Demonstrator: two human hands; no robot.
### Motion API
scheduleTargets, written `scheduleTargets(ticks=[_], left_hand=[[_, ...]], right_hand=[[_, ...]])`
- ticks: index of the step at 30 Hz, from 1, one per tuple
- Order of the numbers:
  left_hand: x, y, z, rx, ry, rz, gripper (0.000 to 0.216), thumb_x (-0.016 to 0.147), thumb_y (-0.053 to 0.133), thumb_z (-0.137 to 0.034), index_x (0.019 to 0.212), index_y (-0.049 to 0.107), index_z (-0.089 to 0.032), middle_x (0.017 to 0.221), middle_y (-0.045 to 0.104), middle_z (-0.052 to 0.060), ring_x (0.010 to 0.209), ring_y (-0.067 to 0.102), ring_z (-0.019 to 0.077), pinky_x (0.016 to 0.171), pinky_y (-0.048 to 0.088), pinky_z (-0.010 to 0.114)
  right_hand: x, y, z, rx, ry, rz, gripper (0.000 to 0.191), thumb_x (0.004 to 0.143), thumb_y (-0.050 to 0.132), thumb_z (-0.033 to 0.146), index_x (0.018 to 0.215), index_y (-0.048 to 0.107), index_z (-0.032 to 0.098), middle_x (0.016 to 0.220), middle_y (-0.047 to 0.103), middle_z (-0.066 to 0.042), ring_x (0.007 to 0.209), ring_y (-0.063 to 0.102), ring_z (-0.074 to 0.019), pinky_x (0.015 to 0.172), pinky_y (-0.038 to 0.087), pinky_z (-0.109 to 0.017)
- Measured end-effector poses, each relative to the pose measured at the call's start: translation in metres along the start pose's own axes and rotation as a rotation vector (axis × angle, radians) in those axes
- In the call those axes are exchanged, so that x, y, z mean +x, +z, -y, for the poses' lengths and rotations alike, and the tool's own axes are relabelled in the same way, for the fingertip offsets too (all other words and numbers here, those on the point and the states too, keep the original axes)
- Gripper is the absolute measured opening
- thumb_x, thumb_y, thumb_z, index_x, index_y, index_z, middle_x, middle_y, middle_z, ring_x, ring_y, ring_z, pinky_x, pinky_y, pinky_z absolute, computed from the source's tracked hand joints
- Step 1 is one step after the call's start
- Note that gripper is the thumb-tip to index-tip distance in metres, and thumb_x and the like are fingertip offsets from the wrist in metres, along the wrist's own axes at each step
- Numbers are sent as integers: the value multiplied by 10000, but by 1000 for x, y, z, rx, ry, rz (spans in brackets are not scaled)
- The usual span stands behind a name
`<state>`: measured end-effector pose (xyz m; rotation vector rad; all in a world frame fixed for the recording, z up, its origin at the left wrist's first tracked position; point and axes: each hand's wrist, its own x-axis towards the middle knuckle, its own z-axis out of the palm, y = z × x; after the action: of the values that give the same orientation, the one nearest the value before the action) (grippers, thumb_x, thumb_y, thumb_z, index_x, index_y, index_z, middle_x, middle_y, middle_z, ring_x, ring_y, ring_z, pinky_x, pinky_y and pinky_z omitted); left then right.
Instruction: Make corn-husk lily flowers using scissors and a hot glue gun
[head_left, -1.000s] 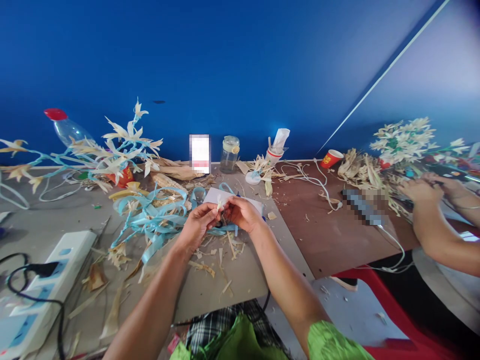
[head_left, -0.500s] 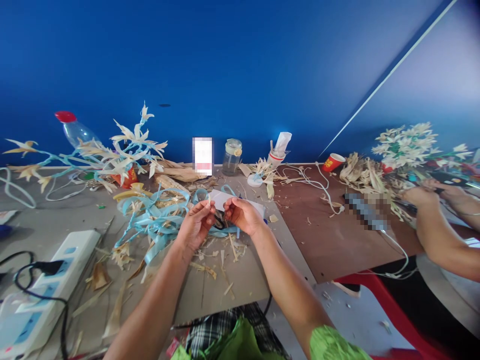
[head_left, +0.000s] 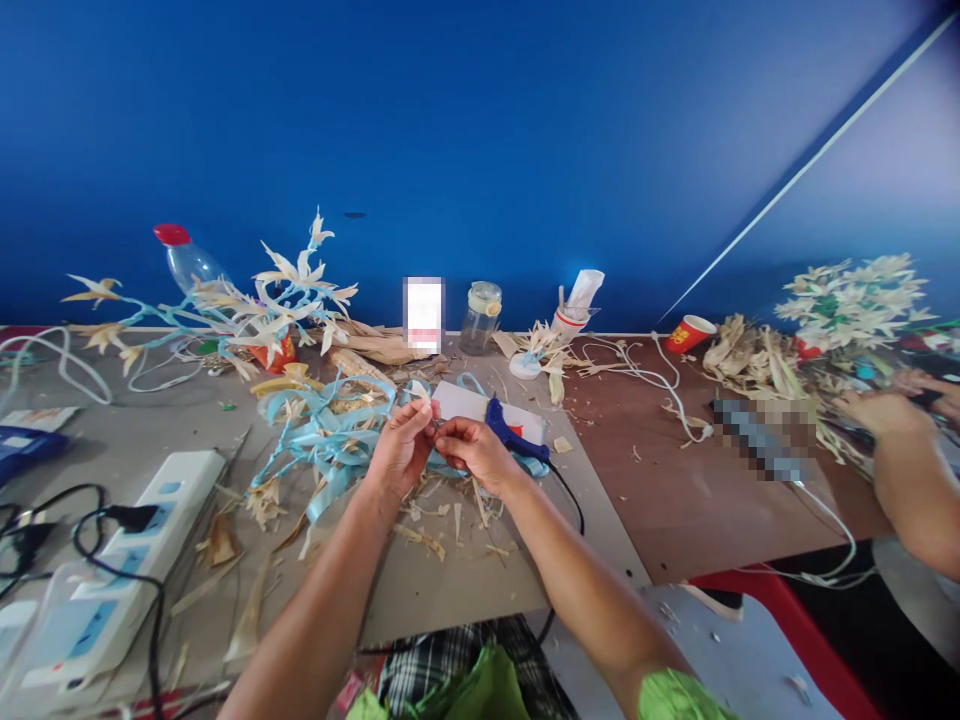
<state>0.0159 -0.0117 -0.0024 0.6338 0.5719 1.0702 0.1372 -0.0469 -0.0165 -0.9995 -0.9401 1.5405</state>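
My left hand [head_left: 403,450] pinches a small pale corn-husk piece [head_left: 422,391] that sticks up above its thumb and forefinger. My right hand [head_left: 480,455] is closed at the fingertips right beside it, on something thin at the husk's lower end that I cannot make out. Behind the right hand a blue glue gun [head_left: 516,432] lies against a white box or card [head_left: 456,402]. Light-blue ribbon and wrapped stems [head_left: 319,440] lie heaped to the left of my hands.
A power strip [head_left: 161,530] with black cables lies at the left. Husk flowers on blue stems [head_left: 289,275] stand behind it. A lidded jar [head_left: 480,318], a red paper cup [head_left: 690,333] and a black device [head_left: 757,438] are farther right, near a co-worker's hand [head_left: 889,415].
My right hand has moved in to meet the left, its fingertips now closed beside the husk piece. The view has turned slightly left, and the glue gun now shows behind my right hand.
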Motion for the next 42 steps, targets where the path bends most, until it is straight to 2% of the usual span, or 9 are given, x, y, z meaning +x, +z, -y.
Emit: scheduleTargets(ticks=[8,13,18,26,31,35,37,42], left_hand=[[3,-5,2,-41,-24,-14,210,661,727,-214,837,660,-120,733,593,5,524,444,40,492,406,176],[3,-7,2,-41,-18,15,165,673,720,-205,803,659,-122,718,573,-1,532,437,41,492,404,176],[4,-9,2,-65,1,63,142,653,728,-187,662,596,-136,725,556,-14,524,413,36,504,400,183],[3,-9,-1,-80,-22,117,162,619,750,-183,669,604,-133,689,533,-14,537,414,44,525,396,189],[2,-3,0,-23,-11,-9,210,628,753,-254,770,659,-129,715,583,15,542,445,55,505,383,189],[2,1,1,82,105,-66,215,608,761,-244,566,579,-138,557,517,-16,511,429,56,508,359,189],[2,2,1,132,141,-95,240,604,759,-251,534,558,-141,538,508,-21,498,416,54,512,352,195],[2,-1,3,228,163,-140,209,632,736,-317,691,668,-128,634,561,2,494,394,48,484,324,204]], right_hand=[[-1,1,-2,16,24,6,271,581,766,314,673,574,147,510,516,68,379,365,-23,403,237,-185],[-1,2,-2,13,23,18,276,585,763,322,683,574,147,494,495,75,375,367,-24,401,242,-185],[0,1,-3,30,21,29,266,599,759,315,693,576,146,513,511,68,381,374,-24,405,252,-185],[0,1,-4,65,16,39,266,604,761,313,699,574,149,522,507,69,388,380,-25,401,250,-180],[1,2,-4,22,-10,-12,261,603,749,313,675,555,153,504,493,75,377,364,-25,400,245,-186],[1,4,-7,-69,-20,-6,250,612,723,336,659,557,155,484,482,76,378,362,-36,400,253,-194],[1,5,-8,-110,-27,-11,247,613,715,343,657,559,156,481,479,75,379,363,-40,398,258,-197],[0,6,-7,-159,-35,-28,243,637,692,352,666,548,159,500,475,73,382,363,-42,402,262,-203]])
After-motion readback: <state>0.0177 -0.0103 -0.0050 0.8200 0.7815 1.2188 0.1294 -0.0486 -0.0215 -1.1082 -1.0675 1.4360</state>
